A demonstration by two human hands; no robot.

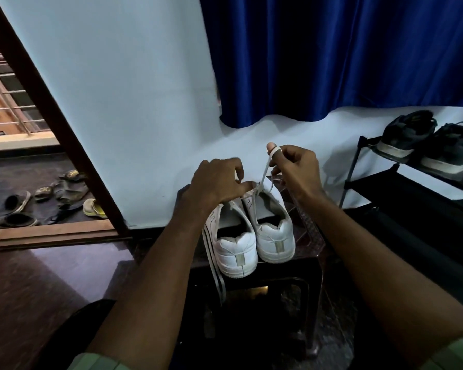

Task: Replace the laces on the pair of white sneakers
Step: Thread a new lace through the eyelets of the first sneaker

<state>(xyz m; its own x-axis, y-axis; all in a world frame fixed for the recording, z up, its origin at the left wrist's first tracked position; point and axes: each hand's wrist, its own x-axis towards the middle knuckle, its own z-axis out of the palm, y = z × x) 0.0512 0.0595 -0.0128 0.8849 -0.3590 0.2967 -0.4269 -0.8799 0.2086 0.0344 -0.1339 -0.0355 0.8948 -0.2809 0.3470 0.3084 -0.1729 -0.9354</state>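
The white sneakers [249, 233] are stood heels-near on a dark stool [292, 271] — eyelets kept reachable. The lace [263, 172] is looped round the right hand [296, 166] and drawn taut, while the knot is pinched by the left hand [215, 180], probably for threading.

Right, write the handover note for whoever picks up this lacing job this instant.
Left hand pinches the white flat lace at the front eyelets of the right-side white leather sneaker.
Right hand holds that lace, looped over a raised finger.
Both sneakers stand heels toward you on the dark plastic stool; the left-side white sneaker sits alongside, and another flat lace hangs over the stool's edge.
Done: lacing started on the right-side one.
Left: the rest of it; the other's progress is hidden.
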